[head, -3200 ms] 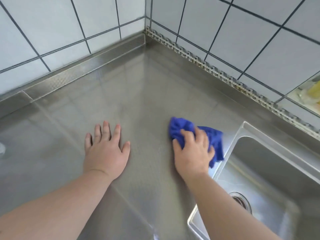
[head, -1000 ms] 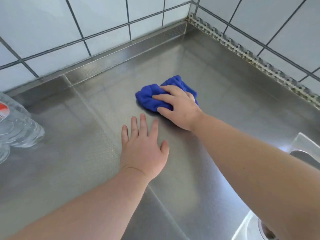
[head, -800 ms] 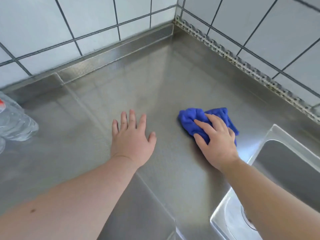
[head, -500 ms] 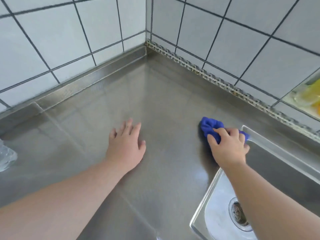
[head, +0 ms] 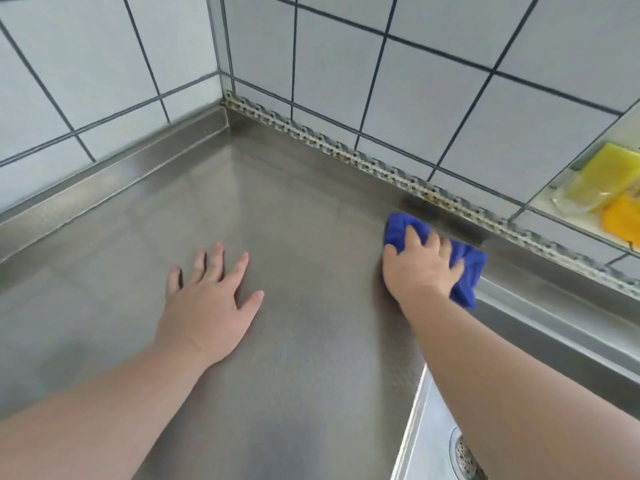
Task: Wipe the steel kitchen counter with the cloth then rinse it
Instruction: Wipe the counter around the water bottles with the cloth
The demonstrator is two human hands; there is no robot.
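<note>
- Head view: left hand (head: 207, 306) flat on steel counter (head: 294, 220), palm down, fingers straight and spread, holding nothing.
- Right hand (head: 420, 268) on top of blue cloth (head: 465, 271), fingers curled over bunched fabric, pressing it onto counter.
- Cloth at far right of counter, just beside sink (head: 429, 434) rim, near perforated strip (head: 349, 155) under tiled wall (head: 415, 81).
- Drain strainer (head: 464, 457) partly visible in sink, bottom right.
- Yellow items (head: 609, 188) on ledge at right edge, blurred.
</note>
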